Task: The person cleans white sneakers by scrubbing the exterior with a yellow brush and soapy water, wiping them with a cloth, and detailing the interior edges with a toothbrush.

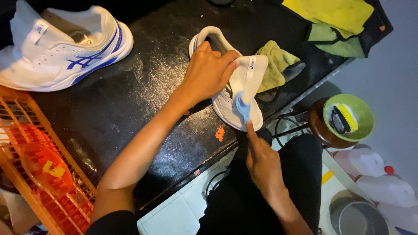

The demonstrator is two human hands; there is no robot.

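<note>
The left hand (pixel 209 72) gripped the white shoe (pixel 230 93) on the black bench (pixel 130 100), its fingers clenched over the collar, while the right hand (pixel 261 163) pinched a small blue brush (pixel 242 108) against its toe.

- The white shoe (pixel 230 93) under the left hand (pixel 209 72) looks like smooth synthetic leather, faintly shiny.
- The small blue brush (pixel 242 108) by the right hand (pixel 261 163) looks like plastic.
- The far-left shoe (pixel 61 48) shows woven mesh with glossy blue stripes.
- The black tabletop (pixel 130 95) is glossy, wet-looking and scuffed.
- The green cloth (pixel 276 65) is soft, matt fabric.
- The orange crate (pixel 39 169) is plastic lattice.
</note>
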